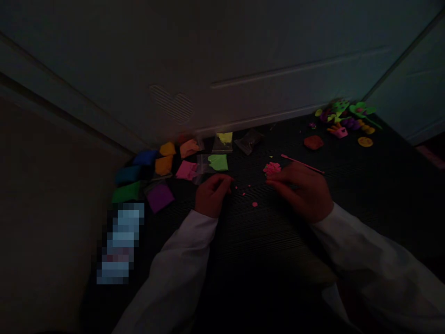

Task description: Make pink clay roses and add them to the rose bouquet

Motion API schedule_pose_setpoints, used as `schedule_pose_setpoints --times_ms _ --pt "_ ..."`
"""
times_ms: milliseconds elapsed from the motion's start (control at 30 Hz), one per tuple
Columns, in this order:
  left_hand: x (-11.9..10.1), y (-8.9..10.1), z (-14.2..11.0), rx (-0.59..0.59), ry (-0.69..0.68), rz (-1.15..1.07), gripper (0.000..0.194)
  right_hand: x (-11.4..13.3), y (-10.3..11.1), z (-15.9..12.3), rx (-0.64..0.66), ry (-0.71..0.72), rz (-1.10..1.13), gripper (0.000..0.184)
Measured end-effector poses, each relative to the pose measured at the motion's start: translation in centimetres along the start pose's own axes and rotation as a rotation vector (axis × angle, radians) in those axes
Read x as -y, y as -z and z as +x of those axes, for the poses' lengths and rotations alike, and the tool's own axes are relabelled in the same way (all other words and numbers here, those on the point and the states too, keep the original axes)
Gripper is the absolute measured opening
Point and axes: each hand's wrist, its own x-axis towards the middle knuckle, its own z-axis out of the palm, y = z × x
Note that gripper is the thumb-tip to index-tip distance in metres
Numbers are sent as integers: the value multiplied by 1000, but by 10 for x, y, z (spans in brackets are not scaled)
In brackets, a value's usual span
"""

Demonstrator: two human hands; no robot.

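In the head view, my right hand (306, 191) is closed in a pinch at the near edge of a pink modelling-clay flower (272, 167), with a bit of green showing under its petals. The dim light hides how firmly the fingers grip it. My left hand (211, 195) rests to the left with thumb and fingers pressed together; whatever is between them cannot be made out. Between the hands lie several tiny pink clay bits and a larger flattened pink clay piece (255, 204). A thin pink modelling tool (302, 163) lies just behind my right hand.
Bags of coloured clay, among them a purple bag (160, 196) and a light green bag (218, 163), line the left and back. A reddish clay lump (313, 142) and finished clay figures (351, 121) sit at the back right. A pixelated patch (120, 243) covers something bright at left.
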Motion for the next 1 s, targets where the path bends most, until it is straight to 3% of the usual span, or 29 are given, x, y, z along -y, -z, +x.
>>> schedule_pose_setpoints --times_ms 467,733,1000 --pt "3 -1 1 -7 11 -24 21 0 2 1 -12 5 -76 7" --pt "-3 0 -4 -8 7 -94 20 0 -1 0 24 -43 6 9" --pt "-15 -16 -28 286 -20 -479 27 9 -9 -2 146 -6 133 13"
